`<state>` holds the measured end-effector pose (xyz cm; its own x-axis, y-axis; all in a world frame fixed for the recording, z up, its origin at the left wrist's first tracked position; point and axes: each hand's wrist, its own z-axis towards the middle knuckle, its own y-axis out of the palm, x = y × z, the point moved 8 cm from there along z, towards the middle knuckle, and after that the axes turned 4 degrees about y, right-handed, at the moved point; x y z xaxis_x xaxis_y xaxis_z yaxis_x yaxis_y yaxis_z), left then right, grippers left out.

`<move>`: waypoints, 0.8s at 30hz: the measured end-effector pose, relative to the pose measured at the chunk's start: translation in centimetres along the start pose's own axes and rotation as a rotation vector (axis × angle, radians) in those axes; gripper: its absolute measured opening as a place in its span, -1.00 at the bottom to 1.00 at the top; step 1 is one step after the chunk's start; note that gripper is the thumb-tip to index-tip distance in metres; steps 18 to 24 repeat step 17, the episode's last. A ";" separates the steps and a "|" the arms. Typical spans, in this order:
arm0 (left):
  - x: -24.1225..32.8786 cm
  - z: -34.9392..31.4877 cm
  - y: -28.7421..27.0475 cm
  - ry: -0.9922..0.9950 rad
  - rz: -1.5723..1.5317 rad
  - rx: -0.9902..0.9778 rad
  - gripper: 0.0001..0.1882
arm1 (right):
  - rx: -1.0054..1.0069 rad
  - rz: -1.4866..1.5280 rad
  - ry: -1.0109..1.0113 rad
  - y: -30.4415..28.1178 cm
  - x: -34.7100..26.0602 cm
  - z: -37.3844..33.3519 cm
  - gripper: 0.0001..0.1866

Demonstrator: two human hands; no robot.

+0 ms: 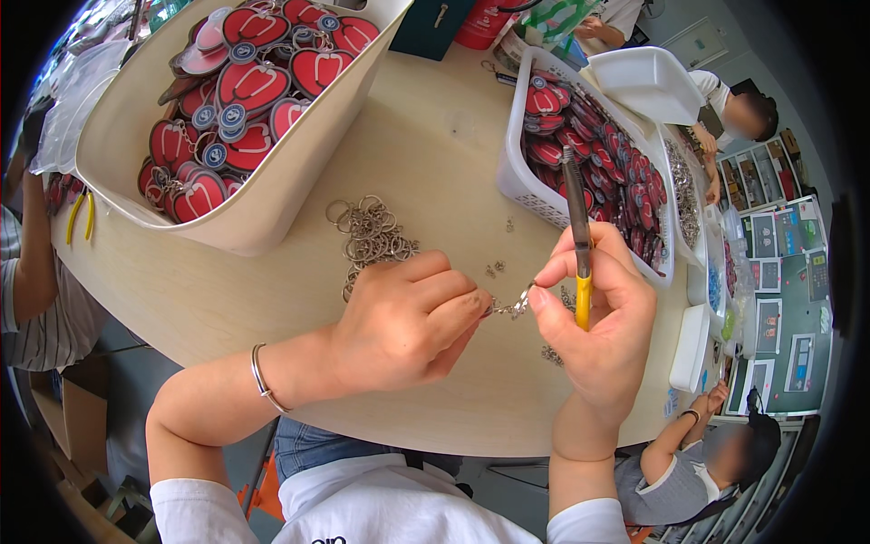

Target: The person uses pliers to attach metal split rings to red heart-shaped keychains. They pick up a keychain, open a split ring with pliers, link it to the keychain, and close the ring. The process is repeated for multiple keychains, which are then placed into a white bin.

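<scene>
A short silver chain (pixel 518 306) stretches between my two hands above the table (pixel 435 181). My left hand (pixel 408 313) is closed, pinching one end; what else lies within its fingers is hidden. With thumb and forefinger my right hand (pixel 603 313) grips the chain's other end. That same hand also holds a pair of pliers (pixel 578 208), dark jaws pointing away and yellow grip in the palm. Beyond my left hand lies a heap of metal key rings (pixel 370 238). Tiny metal links (pixel 495 268) are scattered near the chain, with more (pixel 551 354) beside my right hand.
A large cream bin (pixel 272 204) of red heart-shaped keychains stands at the far left. At the right, a white basket (pixel 512 163) holds more red pieces. Yellow-handled pliers (pixel 82 216) lie by the left edge. Other people (pixel 698 471) sit around the table.
</scene>
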<state>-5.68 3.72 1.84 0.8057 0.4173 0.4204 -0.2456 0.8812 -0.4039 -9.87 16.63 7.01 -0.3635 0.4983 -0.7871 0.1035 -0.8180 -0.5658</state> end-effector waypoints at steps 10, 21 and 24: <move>0.4 0.1 -0.2 0.038 0.035 0.017 -0.70 | 0.014 0.025 0.052 -0.1 0.7 0.1 -0.89; 1.1 0.1 -1.1 0.131 0.142 0.092 -0.68 | 0.030 0.003 0.055 -0.5 0.6 0.2 -0.90; 1.1 0.1 -1.1 0.131 0.142 0.092 -0.68 | 0.030 0.003 0.055 -0.5 0.6 0.2 -0.90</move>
